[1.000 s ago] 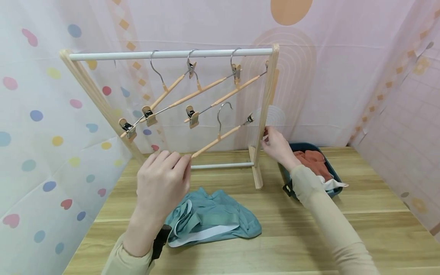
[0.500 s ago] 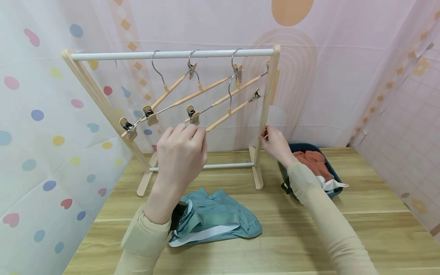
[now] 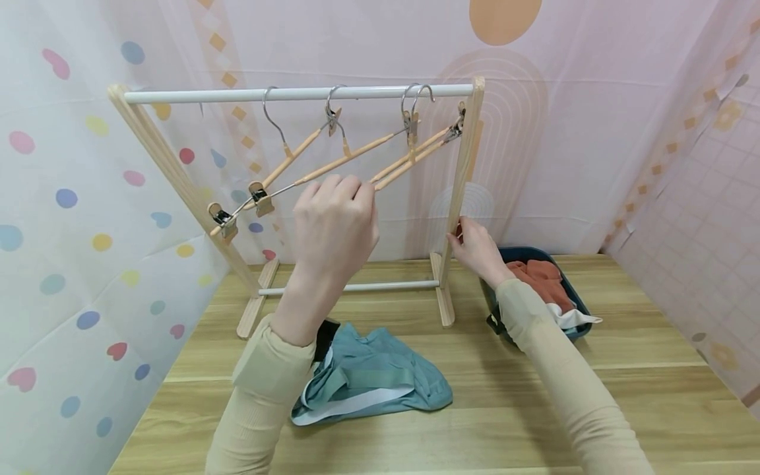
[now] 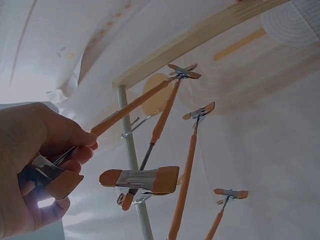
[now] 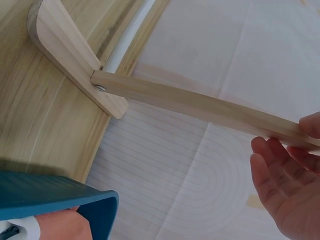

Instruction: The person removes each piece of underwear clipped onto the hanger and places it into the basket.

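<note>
My left hand (image 3: 334,227) grips one end of a wooden clip hanger (image 3: 410,167); in the left wrist view its near clip (image 4: 62,182) lies within my curled fingers. The hanger's metal hook overlaps the white top rail (image 3: 208,97) of a clothes rack; I cannot tell whether it rests there. Thumb and fingers of my right hand (image 3: 475,247) hold the rack's right wooden post (image 3: 460,171). Several similar hangers, such as this one at the left (image 3: 297,154), hang from the rail, with the rightmost close behind the held hanger.
A crumpled teal garment (image 3: 386,376) with a white band lies on the wooden table (image 3: 534,422) before the rack. To the right stands a dark blue basket (image 3: 525,252) with rust-coloured and white cloth (image 3: 543,280). Patterned curtains stand behind and at both sides.
My left hand has lifted the hanger up and to the right, from below the other hangers until its hook reaches the top rail. My right hand stays on the post.
</note>
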Demonstrator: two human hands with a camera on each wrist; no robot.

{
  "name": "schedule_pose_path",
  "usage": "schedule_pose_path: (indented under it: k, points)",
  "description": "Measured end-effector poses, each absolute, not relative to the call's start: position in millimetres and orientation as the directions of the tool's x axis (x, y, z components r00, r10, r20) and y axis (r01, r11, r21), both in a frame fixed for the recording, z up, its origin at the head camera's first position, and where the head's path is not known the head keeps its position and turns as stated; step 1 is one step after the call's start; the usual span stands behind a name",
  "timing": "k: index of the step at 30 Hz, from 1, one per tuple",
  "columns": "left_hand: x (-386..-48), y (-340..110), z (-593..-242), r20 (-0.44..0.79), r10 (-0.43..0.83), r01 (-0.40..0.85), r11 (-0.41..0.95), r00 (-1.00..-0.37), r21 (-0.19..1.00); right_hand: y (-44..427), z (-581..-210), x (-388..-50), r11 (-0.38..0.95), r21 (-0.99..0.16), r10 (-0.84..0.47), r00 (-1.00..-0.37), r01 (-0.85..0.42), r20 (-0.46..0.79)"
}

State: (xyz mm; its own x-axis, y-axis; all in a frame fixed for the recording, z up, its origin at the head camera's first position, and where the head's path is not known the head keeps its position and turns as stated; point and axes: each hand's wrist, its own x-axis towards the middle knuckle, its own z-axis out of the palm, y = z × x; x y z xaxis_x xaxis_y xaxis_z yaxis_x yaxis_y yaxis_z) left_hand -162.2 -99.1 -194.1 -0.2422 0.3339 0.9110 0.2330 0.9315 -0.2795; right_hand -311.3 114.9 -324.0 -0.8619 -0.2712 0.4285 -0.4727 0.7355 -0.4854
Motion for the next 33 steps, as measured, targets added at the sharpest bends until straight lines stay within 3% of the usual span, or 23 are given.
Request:
schedule_pose_path:
  k: [20, 25, 33]
  points:
    - [-183, -81, -184, 0.887, 0.26, 0.267, 0.95, -0.381, -0.163, 115, -327, -314, 0.738, -0.472, -0.276, -0.855, -0.481, 0.439]
    - [-184, -80, -189, 0.892, 0.275, 0.268, 0.946, -0.358, -0.183, 114, -327, -314, 0.738, -0.469, -0.278, -0.852, -0.485, 0.444]
    - [-180, -81, -195, 0.92, 0.299, 0.273, 0.935, -0.253, -0.229, 113, -327, -314, 0.737, -0.469, -0.281, -0.852, -0.487, 0.442]
